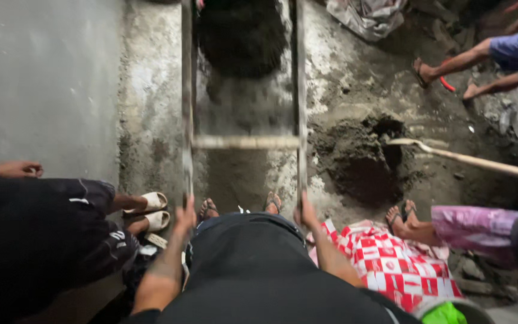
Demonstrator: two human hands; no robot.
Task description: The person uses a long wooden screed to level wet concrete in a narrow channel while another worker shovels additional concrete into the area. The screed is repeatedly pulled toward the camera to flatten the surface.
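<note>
Head view, looking straight down: rough grey concrete floor (151,120), patchy w/ pale stains, left part smooth. Long ladder-like frame of two weathered wooden rails w/ one pale crosspiece (244,142) lies on the floor ahead of the feet, running away from the person. Dark wet mound of mortar (358,162) sits just right of it, grainy, w/ a wooden-handled shovel (463,159) stuck in. Left hand (184,217) wraps the left rail end, fingers curled round it; right hand (306,213) clasps the right rail end likewise. Red-and-white checked sack (400,264) by right arm.
</note>
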